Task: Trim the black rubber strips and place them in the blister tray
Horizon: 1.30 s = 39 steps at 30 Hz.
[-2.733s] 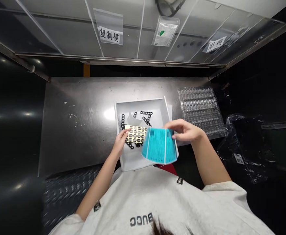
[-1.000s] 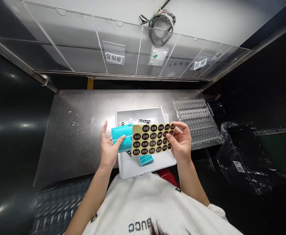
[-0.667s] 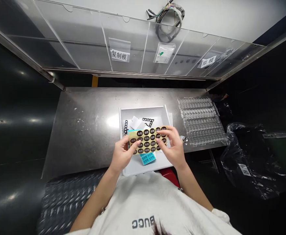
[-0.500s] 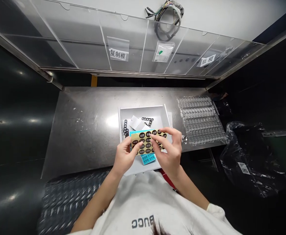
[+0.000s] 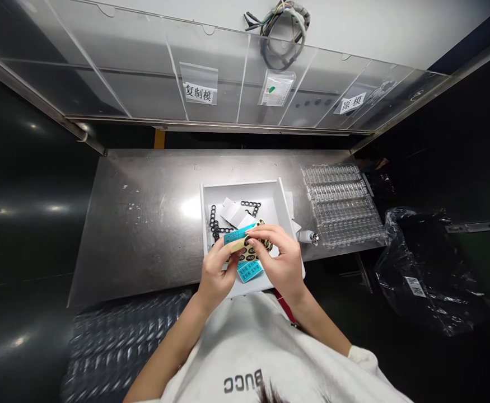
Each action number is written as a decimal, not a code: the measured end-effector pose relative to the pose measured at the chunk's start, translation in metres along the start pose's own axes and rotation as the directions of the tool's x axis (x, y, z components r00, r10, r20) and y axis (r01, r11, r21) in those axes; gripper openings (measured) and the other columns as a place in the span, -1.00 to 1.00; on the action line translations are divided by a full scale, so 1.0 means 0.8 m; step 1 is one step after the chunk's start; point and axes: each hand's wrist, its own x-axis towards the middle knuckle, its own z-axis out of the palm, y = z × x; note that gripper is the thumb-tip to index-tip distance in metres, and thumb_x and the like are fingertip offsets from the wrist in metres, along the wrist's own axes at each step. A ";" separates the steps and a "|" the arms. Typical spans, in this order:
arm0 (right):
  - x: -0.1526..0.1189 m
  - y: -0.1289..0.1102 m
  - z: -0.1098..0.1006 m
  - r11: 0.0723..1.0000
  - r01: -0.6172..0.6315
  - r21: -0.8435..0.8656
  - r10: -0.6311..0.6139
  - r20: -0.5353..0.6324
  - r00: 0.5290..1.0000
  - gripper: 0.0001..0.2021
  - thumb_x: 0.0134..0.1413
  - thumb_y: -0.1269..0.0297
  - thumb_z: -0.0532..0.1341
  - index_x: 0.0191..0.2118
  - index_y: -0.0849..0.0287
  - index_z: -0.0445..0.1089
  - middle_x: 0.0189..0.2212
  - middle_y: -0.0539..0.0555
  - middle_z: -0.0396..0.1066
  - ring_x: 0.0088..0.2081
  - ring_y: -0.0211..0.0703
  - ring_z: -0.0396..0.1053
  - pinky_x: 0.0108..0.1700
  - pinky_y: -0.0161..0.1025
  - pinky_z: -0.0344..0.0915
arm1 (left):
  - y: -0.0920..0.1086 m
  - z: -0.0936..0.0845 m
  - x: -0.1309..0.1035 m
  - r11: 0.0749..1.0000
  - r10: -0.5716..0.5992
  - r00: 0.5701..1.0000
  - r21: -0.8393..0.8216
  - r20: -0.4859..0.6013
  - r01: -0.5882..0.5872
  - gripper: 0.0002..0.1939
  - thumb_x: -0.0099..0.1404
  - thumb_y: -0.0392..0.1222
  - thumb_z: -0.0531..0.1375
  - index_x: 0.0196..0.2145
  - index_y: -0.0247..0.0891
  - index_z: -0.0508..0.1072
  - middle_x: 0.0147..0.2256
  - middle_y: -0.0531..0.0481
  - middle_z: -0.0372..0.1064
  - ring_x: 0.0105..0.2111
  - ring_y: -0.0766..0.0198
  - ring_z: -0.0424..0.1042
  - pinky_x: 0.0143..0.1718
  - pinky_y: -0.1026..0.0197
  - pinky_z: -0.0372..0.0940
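A yellow-backed sheet of round dark stickers (image 5: 251, 254) printed "8月" is bent between my hands, its upper edge curled over. My left hand (image 5: 216, 273) is closed on the sheet's left end, thumb in front. With thumb and fingers together, my right hand (image 5: 282, 262) pinches the bent part near one round sticker; its fingers hide part of the sheet. Just behind is a blue label sheet (image 5: 237, 234), and another blue label sheet (image 5: 251, 272) lies below. Both hands are over a white tray (image 5: 285, 204), which holds black strips of rings (image 5: 213, 218) and white paper (image 5: 233, 211).
The tray stands on a metal table (image 5: 144, 224). Right of it are a small metallic-ended cylinder (image 5: 311, 238) and a stack of clear plastic trays (image 5: 341, 204). A black plastic bag (image 5: 425, 280) hangs farther right. Clear holders (image 5: 144, 92) with labels span the back.
The sticker sheet was nearly flat and is now bent, with its top edge folded over. My right hand has shifted slightly left and its fingers have come together on the sheet.
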 end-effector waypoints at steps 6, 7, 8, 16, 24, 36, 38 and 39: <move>-0.004 0.001 0.005 0.999 -0.033 0.015 0.035 -0.083 0.996 -0.90 0.12 0.44 0.28 -0.32 0.07 0.48 -0.31 0.05 0.55 -0.20 -0.09 0.49 -0.10 -0.07 0.45 | 0.004 0.001 0.001 0.996 0.032 0.999 0.081 -0.003 -0.031 -0.65 0.33 -0.42 0.11 0.00 -0.13 0.48 -0.22 -0.06 0.42 -0.30 0.29 0.43 -0.33 0.31 0.35; -0.005 0.001 0.007 1.000 -0.018 0.004 0.019 -0.095 0.995 -0.91 0.13 0.43 0.27 -0.33 0.07 0.46 -0.31 0.06 0.55 -0.20 -0.09 0.49 -0.10 -0.07 0.45 | 0.005 0.002 0.001 0.996 0.029 1.000 0.090 -0.008 -0.028 -0.66 0.33 -0.41 0.11 -0.01 -0.14 0.48 -0.21 -0.06 0.43 -0.30 0.29 0.43 -0.34 0.31 0.35; -0.005 0.001 0.008 1.000 0.002 -0.015 -0.004 -0.105 0.994 -0.91 0.14 0.43 0.26 -0.33 0.07 0.45 -0.30 0.06 0.56 -0.20 -0.09 0.49 -0.10 -0.07 0.45 | 0.006 0.002 0.002 0.995 0.025 1.000 0.098 -0.014 -0.024 -0.66 0.33 -0.41 0.12 -0.01 -0.13 0.49 -0.21 -0.06 0.43 -0.31 0.30 0.43 -0.35 0.31 0.34; 0.005 -0.012 -0.029 0.997 0.079 0.004 -0.078 0.210 0.974 -0.89 0.14 0.44 0.26 -0.34 0.07 0.39 -0.09 0.06 0.53 0.02 -0.05 0.40 0.08 0.02 0.36 | 0.003 -0.005 0.011 0.987 -0.100 0.991 0.120 -0.085 0.110 -0.75 0.31 -0.33 0.19 -0.10 -0.12 0.54 -0.26 0.00 0.52 -0.32 0.27 0.43 -0.30 0.27 0.35; 0.081 0.002 -0.032 0.995 -0.044 0.092 -0.015 0.559 0.829 -0.94 0.11 0.40 0.25 -0.38 0.13 0.41 -0.22 0.04 0.55 -0.13 -0.14 0.49 0.00 -0.09 0.40 | 0.001 -0.018 0.015 0.996 -0.068 0.982 0.060 0.176 0.058 -0.66 0.28 -0.42 0.10 -0.14 -0.13 0.58 -0.22 -0.05 0.54 -0.23 0.19 0.45 -0.22 0.20 0.39; 0.091 0.013 -0.023 0.870 -0.397 0.293 0.250 0.432 0.867 -0.87 -0.08 0.26 0.39 -0.47 0.18 0.48 -0.44 0.00 0.50 -0.35 -0.21 0.45 -0.29 -0.26 0.39 | 0.000 -0.015 0.011 0.996 -0.065 0.989 -0.044 0.131 0.071 -0.73 0.33 -0.38 0.13 -0.14 -0.14 0.56 -0.22 -0.06 0.47 -0.24 0.24 0.47 -0.23 0.26 0.35; 0.094 0.005 -0.026 0.904 -0.331 0.272 0.204 0.407 0.890 -0.89 -0.06 0.29 0.38 -0.48 0.16 0.47 -0.33 0.03 0.53 -0.22 -0.14 0.48 -0.12 -0.15 0.41 | 0.001 -0.014 0.012 0.996 -0.088 0.989 -0.013 0.122 0.090 -0.78 0.35 -0.33 0.12 -0.15 -0.18 0.54 -0.25 -0.07 0.48 -0.26 0.23 0.46 -0.26 0.26 0.34; 0.094 0.001 -0.026 0.931 -0.281 0.231 0.176 0.391 0.903 -0.90 -0.05 0.31 0.37 -0.49 0.16 0.46 -0.28 0.04 0.54 -0.16 -0.11 0.48 -0.04 -0.09 0.39 | 0.003 -0.014 0.012 0.996 -0.090 0.988 0.004 0.126 0.090 -0.79 0.35 -0.32 0.12 -0.15 -0.19 0.53 -0.26 -0.07 0.48 -0.27 0.23 0.45 -0.27 0.26 0.34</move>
